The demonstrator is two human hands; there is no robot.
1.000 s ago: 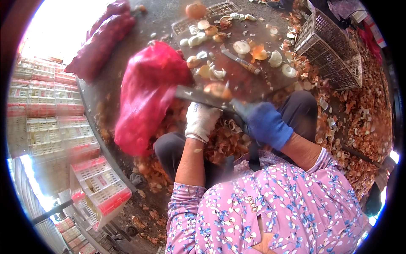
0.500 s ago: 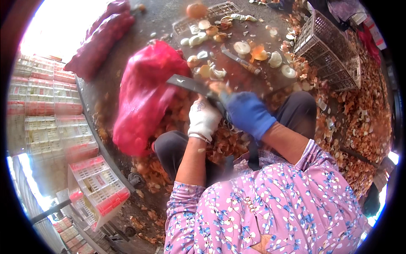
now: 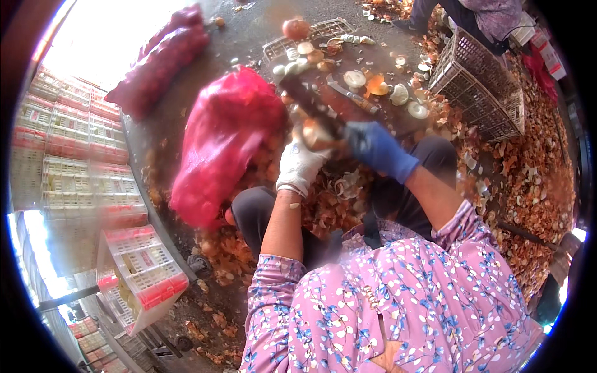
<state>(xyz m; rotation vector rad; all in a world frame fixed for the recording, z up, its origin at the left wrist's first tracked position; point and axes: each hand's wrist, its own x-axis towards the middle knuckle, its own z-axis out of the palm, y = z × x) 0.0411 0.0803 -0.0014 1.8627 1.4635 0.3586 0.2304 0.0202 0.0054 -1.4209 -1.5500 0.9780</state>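
My left hand (image 3: pixel 300 165), in a white glove, is closed round an onion (image 3: pixel 317 135), which is blurred by motion. My right hand (image 3: pixel 380 148), in a blue glove, grips a broad dark knife (image 3: pixel 306 102). Its blade points up and to the left, over the onion. Beside my left hand a red mesh sack (image 3: pixel 221 140) slumps on the floor, with onions showing through its side. Below and between my hands, onion skins (image 3: pixel 345 185) lie in a heap.
Ahead lie a second knife (image 3: pixel 352 93), cut onion pieces (image 3: pixel 354 79) and a crate (image 3: pixel 333 28). An upright crate (image 3: pixel 476 87) stands right, near a co-worker's leg (image 3: pixel 426 12). Another red sack (image 3: pixel 158 65) lies far left, with stacked white crates (image 3: pixel 87 161) below. Skins (image 3: pixel 528 186) cover the right side.
The knife has swung from pointing left to pointing up and left, its blade lifting away from me. My right hand has shifted slightly right; more of the onion in my left hand shows.
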